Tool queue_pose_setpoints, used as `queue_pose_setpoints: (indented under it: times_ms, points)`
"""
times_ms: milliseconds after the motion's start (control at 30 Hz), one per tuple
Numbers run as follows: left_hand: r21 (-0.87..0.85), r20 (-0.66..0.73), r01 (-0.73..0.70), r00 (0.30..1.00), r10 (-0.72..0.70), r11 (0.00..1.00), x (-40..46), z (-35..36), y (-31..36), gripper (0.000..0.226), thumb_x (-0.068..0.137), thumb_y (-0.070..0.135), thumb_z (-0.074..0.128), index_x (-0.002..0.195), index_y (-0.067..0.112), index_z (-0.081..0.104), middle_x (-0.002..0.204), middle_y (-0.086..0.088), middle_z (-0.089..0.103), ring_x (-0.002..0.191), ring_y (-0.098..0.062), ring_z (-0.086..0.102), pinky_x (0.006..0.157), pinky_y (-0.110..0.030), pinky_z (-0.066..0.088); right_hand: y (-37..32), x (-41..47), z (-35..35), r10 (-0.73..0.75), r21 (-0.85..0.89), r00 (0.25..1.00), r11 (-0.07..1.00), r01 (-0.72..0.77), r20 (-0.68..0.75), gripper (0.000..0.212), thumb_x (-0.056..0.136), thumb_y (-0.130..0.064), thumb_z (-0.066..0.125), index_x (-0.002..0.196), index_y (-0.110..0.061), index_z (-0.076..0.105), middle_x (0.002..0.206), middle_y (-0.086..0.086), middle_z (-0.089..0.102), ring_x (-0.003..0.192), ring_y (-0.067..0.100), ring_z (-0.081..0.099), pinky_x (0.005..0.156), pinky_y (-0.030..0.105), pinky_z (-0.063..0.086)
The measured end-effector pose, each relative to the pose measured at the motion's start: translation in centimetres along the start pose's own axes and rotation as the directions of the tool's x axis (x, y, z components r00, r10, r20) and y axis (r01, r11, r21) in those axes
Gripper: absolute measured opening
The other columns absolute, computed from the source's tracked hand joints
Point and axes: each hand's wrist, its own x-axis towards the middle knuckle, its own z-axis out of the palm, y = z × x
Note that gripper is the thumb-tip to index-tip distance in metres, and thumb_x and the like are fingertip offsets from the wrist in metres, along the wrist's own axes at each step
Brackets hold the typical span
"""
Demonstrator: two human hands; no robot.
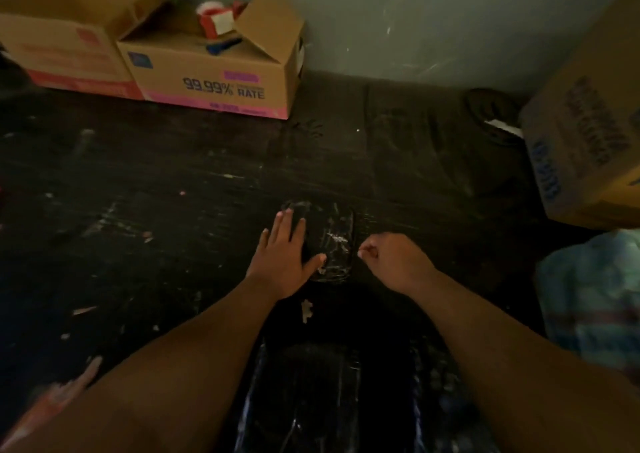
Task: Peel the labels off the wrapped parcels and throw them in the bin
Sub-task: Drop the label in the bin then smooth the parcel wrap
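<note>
Left side of parcel hidden under left hand; white residue on its wrap too smeared to read as label or glue. Right hand curled, fingertips tucked out of sight, anything pinched too small to tell. Black bag at near edge cut off by bottom of frame, dim, contents unreadable. Box at right edge cropped, print blurred. Box at far left corner cropped, print blurred to pink bands. Blurred pinkish shape at bottom left, unidentifiable. Pale bundle at right cropped, unclear.
</note>
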Motion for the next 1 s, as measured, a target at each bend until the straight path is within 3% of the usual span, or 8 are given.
queue_pose_setpoints:
  times_ms: [167, 267, 400, 567, 767, 867, 1000]
  points:
    - [0.018, 0.043, -0.11, 0.993, 0.11, 0.994, 3.9, 0.4, -0.1, 0.096, 0.09, 0.082, 0.021, 0.161, 0.023, -0.003, 0.168, -0.002, -0.017, 0.153, -0.021, -0.021, 0.122, -0.053, -0.007, -1.1, 3.2, 2.1, 0.087, 0.044, 0.995, 0.995, -0.085, -0.044, 0.023, 0.097, -0.032, 0.051, 0.105, -0.021, 0.071, 0.104, 0.003, 0.069, 0.092, 0.019, 0.064, 0.084, 0.039, 0.054]
    - [0.038, 0.076, -0.118, 0.991, 0.115, 0.992, 4.7, 1.1, -0.2, 0.104, 0.084, 0.088, 0.021, 0.161, 0.023, -0.007, 0.168, 0.0, -0.018, 0.152, -0.019, -0.023, 0.121, -0.054, -0.006, -1.6, 4.5, 3.1, 0.124, 0.052, 0.989, 0.991, -0.12, -0.079, 0.026, 0.098, -0.031, 0.051, 0.107, -0.018, 0.071, 0.106, 0.007, 0.067, 0.095, 0.022, 0.064, 0.086, 0.04, 0.053]
    - [0.034, 0.067, -0.121, 0.991, 0.118, 0.992, 4.8, 1.4, -0.5, 0.109, 0.082, 0.09, 0.021, 0.161, 0.022, -0.008, 0.168, 0.0, -0.018, 0.152, -0.019, -0.023, 0.122, -0.052, -0.005, -2.3, 5.7, 3.8, 0.218, 0.035, 0.972, 0.976, -0.216, -0.083, 0.025, 0.099, -0.031, 0.05, 0.1, -0.016, 0.069, 0.096, 0.006, 0.067, 0.085, 0.02, 0.064, 0.077, 0.037, 0.054]
    - [0.047, 0.025, -0.121, 0.992, 0.12, 0.992, 5.0, 2.0, -0.4, 0.109, 0.081, 0.091, 0.02, 0.16, 0.021, -0.008, 0.168, -0.001, -0.016, 0.153, -0.02, -0.022, 0.123, -0.052, -0.002, -2.7, 6.3, 4.1, 0.265, 0.019, 0.96, 0.964, -0.264, -0.089, 0.025, 0.099, -0.029, 0.048, 0.101, -0.013, 0.067, 0.095, 0.007, 0.066, 0.087, 0.022, 0.064, 0.08, 0.04, 0.055]
    - [0.059, -0.023, -0.128, 0.991, 0.13, 0.99, 4.9, 2.3, -0.5, 0.11, 0.081, 0.091, 0.02, 0.16, 0.019, -0.007, 0.169, -0.002, -0.014, 0.153, -0.022, -0.019, 0.124, -0.054, 0.0, -1.8, 6.1, 3.8, 0.314, 0.214, 0.945, 0.933, -0.289, -0.094, 0.016, 0.097, -0.031, 0.056, 0.096, -0.022, 0.069, 0.091, -0.004, 0.068, 0.085, 0.011, 0.065, 0.082, 0.035, 0.056]
    - [0.054, -0.019, -0.135, 0.991, 0.136, 0.989, 5.0, 2.3, -0.5, 0.109, 0.081, 0.091, 0.02, 0.16, 0.02, -0.007, 0.169, -0.002, -0.015, 0.153, -0.021, -0.02, 0.124, -0.054, 0.0, -2.0, 6.0, 3.7, 0.271, 0.139, 0.961, 0.955, -0.262, -0.048, 0.015, 0.097, -0.03, 0.056, 0.092, -0.023, 0.068, 0.087, -0.005, 0.066, 0.083, 0.011, 0.064, 0.08, 0.035, 0.055]
    - [0.055, -0.028, -0.135, 0.99, 0.137, 0.989, 5.0, 2.4, -0.6, 0.109, 0.082, 0.09, 0.02, 0.16, 0.02, -0.007, 0.169, -0.002, -0.014, 0.153, -0.021, -0.02, 0.123, -0.054, -0.001, -2.7, 6.2, 3.9, 0.27, 0.083, 0.959, 0.961, -0.263, -0.091, 0.021, 0.097, -0.031, 0.053, 0.095, -0.017, 0.068, 0.088, 0.001, 0.068, 0.082, 0.016, 0.065, 0.079, 0.041, 0.056]
